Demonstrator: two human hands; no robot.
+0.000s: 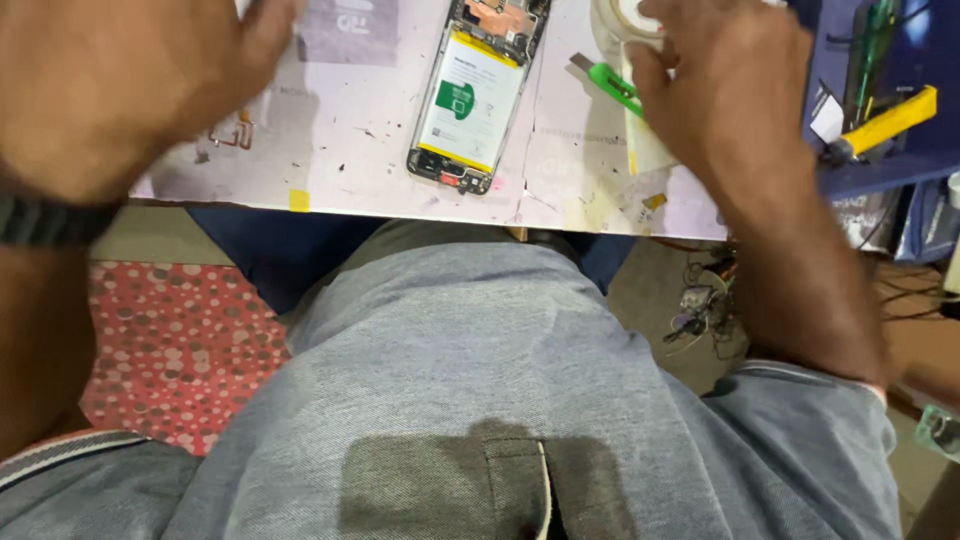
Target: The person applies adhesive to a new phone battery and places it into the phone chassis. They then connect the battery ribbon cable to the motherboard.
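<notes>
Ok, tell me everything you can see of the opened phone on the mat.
The opened phone lies flat, back cover off, tilted slightly on the pale, scuffed work mat. A white battery with a green patch and yellow edge strips fills its middle; copper-coloured board parts show at the top, small dark parts at the bottom. Neither hand touches it.

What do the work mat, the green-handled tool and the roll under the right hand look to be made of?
Work mat: probably matte rubber or silicone, pale, scuffed and speckled. Green-handled tool: glossy plastic handle with a grey, seemingly metal tip. Roll under the right hand: looks like pale adhesive tape, mostly covered, so uncertain.
</notes>
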